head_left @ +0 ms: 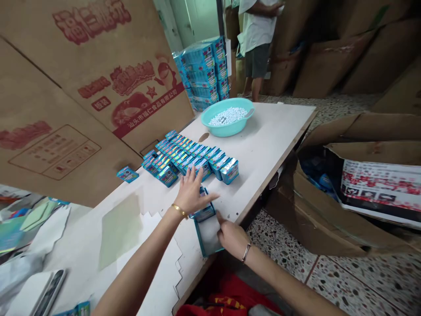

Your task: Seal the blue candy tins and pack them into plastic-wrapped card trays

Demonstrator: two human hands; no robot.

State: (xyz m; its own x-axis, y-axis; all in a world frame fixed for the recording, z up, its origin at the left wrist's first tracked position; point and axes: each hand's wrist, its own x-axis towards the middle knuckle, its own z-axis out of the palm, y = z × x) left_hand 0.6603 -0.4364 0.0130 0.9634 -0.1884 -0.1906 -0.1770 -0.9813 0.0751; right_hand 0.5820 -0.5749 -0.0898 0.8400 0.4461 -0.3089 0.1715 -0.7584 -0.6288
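My left hand, fingers spread, reaches over the near edge of a block of small blue packs. Its thumb points right, and nothing is gripped in it. Beneath this hand, an open blue box with a pale inside lies near the table edge. Several small blue packs stand at the box's far end, partly covered by my left palm. At the box's right wall is my right hand, index finger stretched along it and the other fingers curled, holding that side. Part of its grip is hidden.
A turquoise basin of small white pieces stands at the table's far end. A large carton rises on the left; one blue pack lies beside it. An open carton sits right of the table. A person stands behind.
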